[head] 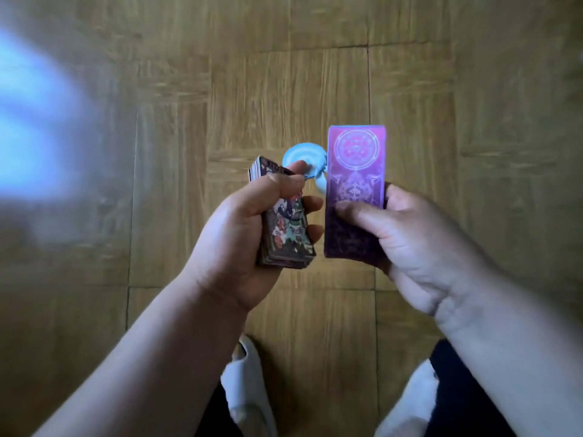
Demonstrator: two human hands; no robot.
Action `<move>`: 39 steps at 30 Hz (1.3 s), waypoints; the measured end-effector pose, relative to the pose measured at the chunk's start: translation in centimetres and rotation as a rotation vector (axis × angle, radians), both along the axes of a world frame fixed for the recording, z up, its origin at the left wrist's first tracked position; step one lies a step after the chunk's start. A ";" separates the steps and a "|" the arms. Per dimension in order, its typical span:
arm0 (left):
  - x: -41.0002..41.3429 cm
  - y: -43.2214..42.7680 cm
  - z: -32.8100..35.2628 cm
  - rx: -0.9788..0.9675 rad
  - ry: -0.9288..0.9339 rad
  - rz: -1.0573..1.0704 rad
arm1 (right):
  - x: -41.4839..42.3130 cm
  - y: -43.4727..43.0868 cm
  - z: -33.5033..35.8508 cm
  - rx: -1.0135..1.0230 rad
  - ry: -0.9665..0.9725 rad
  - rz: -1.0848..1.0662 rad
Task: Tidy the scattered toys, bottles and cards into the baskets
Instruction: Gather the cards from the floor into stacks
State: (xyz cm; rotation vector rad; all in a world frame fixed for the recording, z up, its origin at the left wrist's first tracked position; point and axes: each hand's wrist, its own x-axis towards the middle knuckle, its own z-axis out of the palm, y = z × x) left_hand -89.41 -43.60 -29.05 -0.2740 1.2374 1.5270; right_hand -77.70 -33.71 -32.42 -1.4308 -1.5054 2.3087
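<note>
Card stack (287, 230) left hand (233, 247); purple deck (356, 159) right hand (419, 247); toy (298, 160) behind.

You are standing in what looks like a home. Under you is a wooden parquet floor (315, 74), laid in square blocks and filling the frame. At the bottom edge your feet are in soft white slippers (243, 383), indoor wear. A pale bluish light (38, 121) washes over the upper left. The stack of picture cards (285, 228) and the purple-backed cards (355, 171) you hold, with a small light-blue thing (295, 159) on the floor at the centre, suit a household.
</note>
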 end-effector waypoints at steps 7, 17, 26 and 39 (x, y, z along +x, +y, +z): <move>3.1 -0.2 1.5 -0.002 -0.094 0.092 | 2.0 -2.7 2.5 -0.216 -0.012 -0.263; 6.9 -0.5 11.8 -0.084 -0.098 -0.061 | 7.2 -4.4 12.3 -0.396 0.098 -0.361; 12.0 6.9 28.1 -0.023 -0.010 -0.224 | 13.4 2.2 28.2 -0.305 0.164 -0.332; 25.3 14.2 44.6 0.095 0.087 -0.483 | 27.0 6.6 44.9 -0.037 0.071 -0.591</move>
